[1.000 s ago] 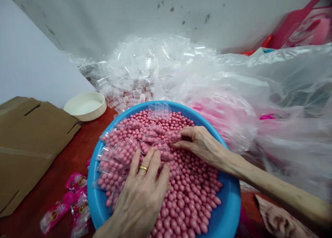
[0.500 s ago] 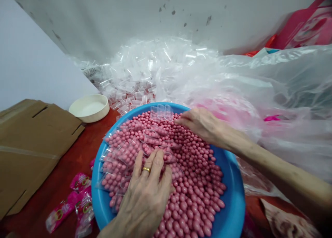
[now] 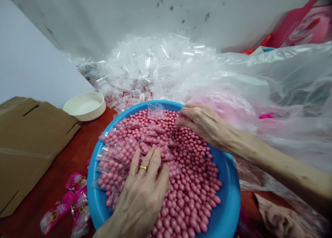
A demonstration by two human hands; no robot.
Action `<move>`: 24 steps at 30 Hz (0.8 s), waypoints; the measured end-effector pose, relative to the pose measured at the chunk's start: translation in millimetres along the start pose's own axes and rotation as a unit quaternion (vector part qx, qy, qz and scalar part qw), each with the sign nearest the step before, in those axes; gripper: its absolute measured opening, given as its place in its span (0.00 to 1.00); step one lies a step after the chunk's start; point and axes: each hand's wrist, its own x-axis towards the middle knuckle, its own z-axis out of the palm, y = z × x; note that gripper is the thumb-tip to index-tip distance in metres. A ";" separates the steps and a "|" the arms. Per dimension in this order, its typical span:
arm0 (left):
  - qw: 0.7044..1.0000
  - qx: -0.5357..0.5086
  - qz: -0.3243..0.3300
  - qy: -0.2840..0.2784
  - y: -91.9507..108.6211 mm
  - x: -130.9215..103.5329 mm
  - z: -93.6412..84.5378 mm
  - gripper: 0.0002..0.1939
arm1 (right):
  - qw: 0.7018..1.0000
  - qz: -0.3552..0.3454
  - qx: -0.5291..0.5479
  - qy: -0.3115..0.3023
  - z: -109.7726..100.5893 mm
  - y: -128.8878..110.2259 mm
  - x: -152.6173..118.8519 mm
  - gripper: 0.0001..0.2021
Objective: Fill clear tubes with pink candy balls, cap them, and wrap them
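Observation:
A blue basin (image 3: 96,196) holds a heap of pink beads (image 3: 190,196). On the left half of the heap lie several clear plastic cases filled with pink beads (image 3: 124,149). My left hand (image 3: 145,189), with a gold ring, rests on these cases, its fingers spread. At the back right of the basin, my right hand (image 3: 201,122) is closed with its fingertips together over the beads; whatever they hold is hidden. Just left of it, a few unfilled clear cases (image 3: 156,111) lie on the beads near the back rim.
Behind the basin is a pile of clear plastic cases (image 3: 145,61). A white round dish (image 3: 97,108) and a flattened cardboard box (image 3: 33,141) lie to the left. Pink packets (image 3: 77,200) are on the red surface (image 3: 88,134). Plastic sheeting (image 3: 282,79) spreads at the right.
Fewer unfilled cases show at the back rim, beside my right hand. My left hand keeps its place on the filled cases. The whole view has shifted slightly.

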 end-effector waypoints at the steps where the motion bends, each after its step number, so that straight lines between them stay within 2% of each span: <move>1: 1.000 0.005 0.008 -0.004 -0.5 -0.2 0.0 0.08 | 1.000 0.010 0.005 -0.025 -1.7 0.9 -4.8 0.09; 5: 1.000 0.007 -0.003 -0.021 0.0 -0.1 0.0 0.09 | 0.990 0.010 0.026 -0.137 -4.5 4.1 -20.8 0.07; 8: 1.000 0.011 -0.007 -0.025 -0.2 0.4 -0.3 0.09 | 0.993 -0.016 -0.004 -0.115 -4.0 0.2 -31.7 0.07; 11: 0.999 0.025 0.023 -0.036 -2.0 1.1 -1.3 0.09 | 0.993 -0.060 -0.052 -0.086 0.8 -9.9 -40.3 0.10; 16: 0.999 0.028 0.022 -0.036 -2.4 2.0 -2.7 0.10 | 0.975 -0.162 -0.047 -0.143 10.6 -18.0 -50.3 0.10; 18: 0.999 0.027 0.023 -0.035 -1.0 2.1 -2.3 0.10 | 0.973 -0.162 -0.011 -0.162 11.4 -15.2 -52.5 0.11; 21: 1.000 0.019 0.001 -0.018 1.6 2.5 -1.0 0.10 | 0.971 -0.123 0.055 -0.198 9.9 -8.9 -49.9 0.14; 24: 1.000 0.010 -0.016 -0.011 3.4 3.1 -0.6 0.11 | 0.966 -0.098 0.074 -0.228 6.4 -5.5 -40.8 0.11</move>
